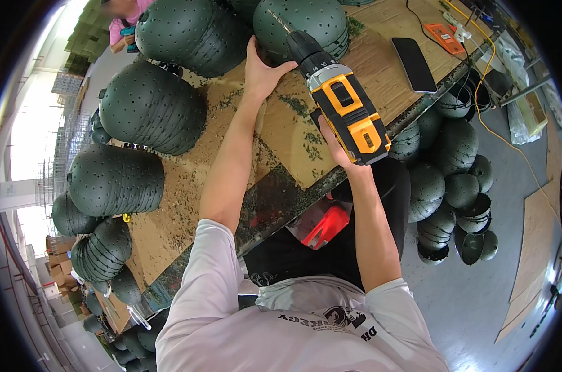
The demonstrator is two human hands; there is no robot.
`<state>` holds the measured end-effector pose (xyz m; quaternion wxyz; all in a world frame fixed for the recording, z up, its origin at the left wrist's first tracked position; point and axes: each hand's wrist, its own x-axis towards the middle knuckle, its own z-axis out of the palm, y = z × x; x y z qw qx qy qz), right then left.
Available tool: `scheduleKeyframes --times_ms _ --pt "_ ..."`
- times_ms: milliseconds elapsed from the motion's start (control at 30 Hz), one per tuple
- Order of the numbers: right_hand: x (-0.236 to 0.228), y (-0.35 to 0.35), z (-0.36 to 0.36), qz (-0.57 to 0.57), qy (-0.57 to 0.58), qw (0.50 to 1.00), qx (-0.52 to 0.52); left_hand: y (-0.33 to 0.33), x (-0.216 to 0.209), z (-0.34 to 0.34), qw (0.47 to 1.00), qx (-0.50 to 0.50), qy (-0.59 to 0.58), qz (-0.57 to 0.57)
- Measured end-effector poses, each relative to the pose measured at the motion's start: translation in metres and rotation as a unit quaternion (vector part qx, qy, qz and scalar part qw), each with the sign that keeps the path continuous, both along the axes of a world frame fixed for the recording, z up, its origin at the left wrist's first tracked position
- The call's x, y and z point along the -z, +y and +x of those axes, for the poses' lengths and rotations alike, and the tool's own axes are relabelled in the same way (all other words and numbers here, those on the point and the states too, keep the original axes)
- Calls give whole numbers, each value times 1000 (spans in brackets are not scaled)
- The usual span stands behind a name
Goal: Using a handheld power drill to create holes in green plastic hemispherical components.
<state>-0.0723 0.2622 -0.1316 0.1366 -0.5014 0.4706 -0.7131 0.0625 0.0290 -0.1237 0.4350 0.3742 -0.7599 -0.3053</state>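
Observation:
My right hand is wrapped round the grip of a yellow and black cordless drill. The drill's long bit points to the far left, over a dark green plastic dome dotted with holes; whether the tip touches it I cannot tell. Beside that dome's near left side is my left hand, thumb and forefinger spread wide. Some of its fingertips are hidden, and contact with the dome is unclear. Close to its left lies a larger stack of nested green domes.
More dome stacks line the table's left side. Green shavings litter its cardboard cover. A black phone and an orange tool lie at right. Domes pile on the floor. A yellow cable trails there. Another person stands far left.

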Motion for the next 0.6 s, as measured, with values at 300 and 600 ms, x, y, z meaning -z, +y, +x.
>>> scheduleKeyframes --times_ms 300,600 --pt "2 1 -1 11 4 1000 5 16 -21 -5 986 48 111 110" --pt "4 1 1 9 35 999 30 -7 -20 0 911 -33 299 282"
